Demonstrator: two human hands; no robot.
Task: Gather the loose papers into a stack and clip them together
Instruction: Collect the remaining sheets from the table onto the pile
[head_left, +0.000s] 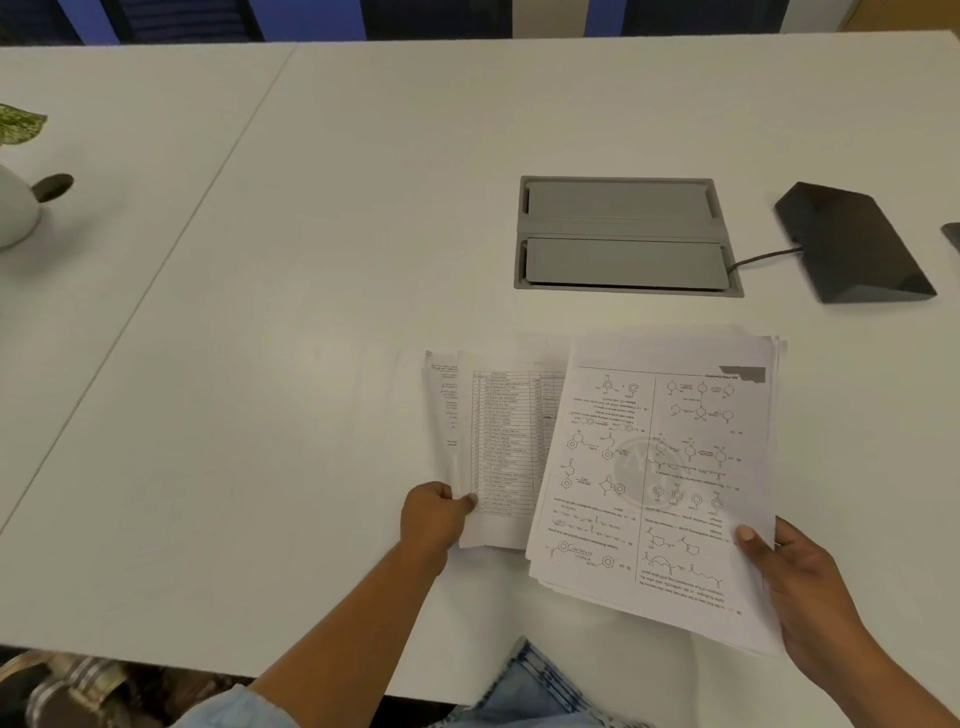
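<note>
Tabletop (311, 312) — matte white laminate, smooth, with a thin seam running diagonally across its left part.

Cable hatch (626, 236) — grey rectangular metal frame set flush in the tabletop, two flat lids; taken as landmark.

Papers, larger sheaf (670, 467) — thin white sheets, edges fanned unevenly, top page printed with ring-shaped chemical diagrams in two columns; just nearer than the hatch, tilted, its near corner past the tabletop edge. Right hand (810, 597) pinches its lower right side, thumb on top, fingers beneath.

Papers, smaller sheaf (498, 447) — white sheets, top one a ruled table of fine print, left edge curled upward; nearer than the hatch and to its left, partly tucked under the larger sheaf. Left hand (436, 519) closed on its lower left corner, thumb pressed on the page.

Black wedge-shaped device (854, 244) — right of the hatch, dark cord leading to it.

White rounded pot (15, 208) — far left of the hatch, speckled leaf above.
</note>
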